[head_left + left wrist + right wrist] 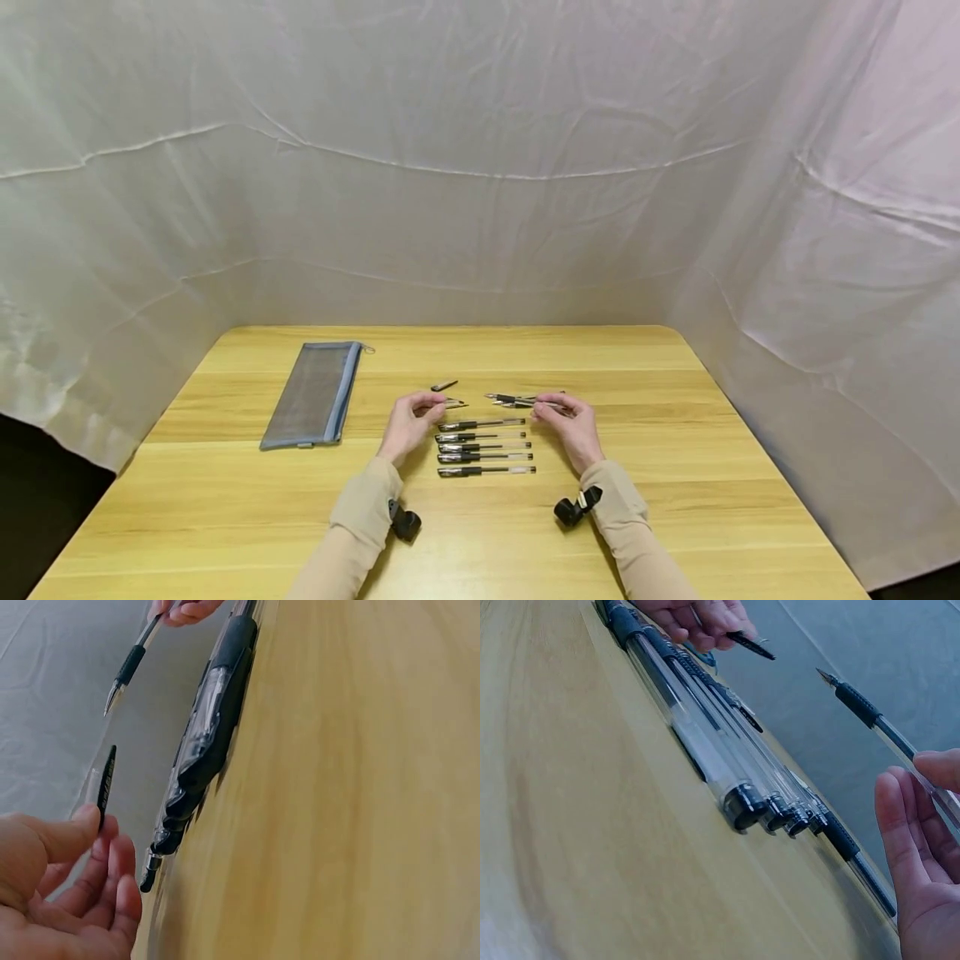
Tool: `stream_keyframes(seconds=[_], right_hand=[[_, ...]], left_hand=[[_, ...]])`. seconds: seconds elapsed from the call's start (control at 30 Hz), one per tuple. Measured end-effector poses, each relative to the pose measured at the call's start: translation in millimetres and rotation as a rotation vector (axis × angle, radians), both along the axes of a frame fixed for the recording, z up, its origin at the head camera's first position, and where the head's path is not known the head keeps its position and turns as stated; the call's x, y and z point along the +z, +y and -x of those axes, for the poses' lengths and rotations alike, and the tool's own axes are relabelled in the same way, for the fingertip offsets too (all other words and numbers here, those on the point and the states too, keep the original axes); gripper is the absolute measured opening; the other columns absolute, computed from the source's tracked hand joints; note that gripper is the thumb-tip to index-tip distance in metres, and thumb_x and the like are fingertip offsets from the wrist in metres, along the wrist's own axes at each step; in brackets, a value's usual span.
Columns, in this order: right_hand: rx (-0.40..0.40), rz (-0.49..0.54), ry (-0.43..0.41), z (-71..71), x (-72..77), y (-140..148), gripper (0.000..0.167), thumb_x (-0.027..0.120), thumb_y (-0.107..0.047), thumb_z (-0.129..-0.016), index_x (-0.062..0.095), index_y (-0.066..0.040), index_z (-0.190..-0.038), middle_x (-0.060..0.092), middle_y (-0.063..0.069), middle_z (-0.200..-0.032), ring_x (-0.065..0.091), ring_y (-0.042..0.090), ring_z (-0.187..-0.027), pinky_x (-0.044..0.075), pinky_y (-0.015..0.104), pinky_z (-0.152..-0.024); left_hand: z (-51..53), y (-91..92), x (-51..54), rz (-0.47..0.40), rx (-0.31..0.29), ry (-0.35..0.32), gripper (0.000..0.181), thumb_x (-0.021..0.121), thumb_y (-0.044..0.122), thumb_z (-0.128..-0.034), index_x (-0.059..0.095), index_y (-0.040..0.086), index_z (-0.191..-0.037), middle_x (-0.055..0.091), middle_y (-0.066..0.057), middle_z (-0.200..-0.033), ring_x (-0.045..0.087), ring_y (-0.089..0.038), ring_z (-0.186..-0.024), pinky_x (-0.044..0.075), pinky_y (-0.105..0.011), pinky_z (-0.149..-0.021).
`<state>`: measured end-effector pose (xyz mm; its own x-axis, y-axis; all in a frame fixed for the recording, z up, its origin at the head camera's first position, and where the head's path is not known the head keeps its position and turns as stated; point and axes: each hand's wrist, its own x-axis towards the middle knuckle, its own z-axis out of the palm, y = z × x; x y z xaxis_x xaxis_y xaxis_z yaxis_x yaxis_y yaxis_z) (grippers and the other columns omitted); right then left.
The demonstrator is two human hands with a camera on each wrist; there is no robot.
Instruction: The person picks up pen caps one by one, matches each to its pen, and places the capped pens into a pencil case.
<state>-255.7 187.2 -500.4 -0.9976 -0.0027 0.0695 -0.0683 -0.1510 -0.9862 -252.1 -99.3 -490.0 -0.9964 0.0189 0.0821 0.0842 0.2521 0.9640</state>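
Note:
My left hand (408,423) pinches a clear pen cap with a black clip (107,780) between thumb and fingertips. Opposite it, my right hand (573,427) grips the clear barrel of an uncapped pen (859,705), black rubber grip and metal tip pointing toward the cap. A gap separates tip and cap. Nearer me, several capped pens (460,472) lie in a row, caps to the left. Beyond the hands, a loose cap (444,386) rests on the table. Another pen with a black grip (840,836) lies past the row, by my right hand.
A blue-edged mesh zip pouch (311,396) lies flat at the left of the wooden table (675,517). Pale cloth (480,225) hangs behind and on both sides of it. Each forearm carries a small black wrist camera.

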Motion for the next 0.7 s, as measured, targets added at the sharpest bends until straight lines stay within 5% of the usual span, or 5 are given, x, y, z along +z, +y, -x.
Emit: stream_keyframes(seconds=[0.3,0.7], right_hand=[[0.048,-0.012,0.019,1.4,-1.4,-2.1,0.040,0.073,0.001,-0.087,0.058,0.020,-0.119,0.076,0.007,-0.089,0.073,0.013,-0.077,0.062,0.029,-0.079],[0.119,0.011,0.013,0.2,-1.2,-3.8,0.042,0.072,0.004,-0.087,0.054,0.025,-0.118,0.074,0.005,-0.090,0.073,0.016,-0.079,0.063,0.032,-0.080]], left_hand=[[-4.1,5.4,3.9,-0.105,-0.044,-0.001,0.023,0.073,0.008,-0.0905,0.072,-0.002,-0.112,0.074,-0.019,-0.107,0.069,-0.020,-0.093,0.054,-0.020,-0.084],[-3.9,6.2,3.8,-0.122,-0.060,-0.014,0.023,0.075,0.007,-0.0893,0.073,-0.002,-0.110,0.075,-0.019,-0.108,0.070,-0.013,-0.089,0.055,-0.018,-0.083]])
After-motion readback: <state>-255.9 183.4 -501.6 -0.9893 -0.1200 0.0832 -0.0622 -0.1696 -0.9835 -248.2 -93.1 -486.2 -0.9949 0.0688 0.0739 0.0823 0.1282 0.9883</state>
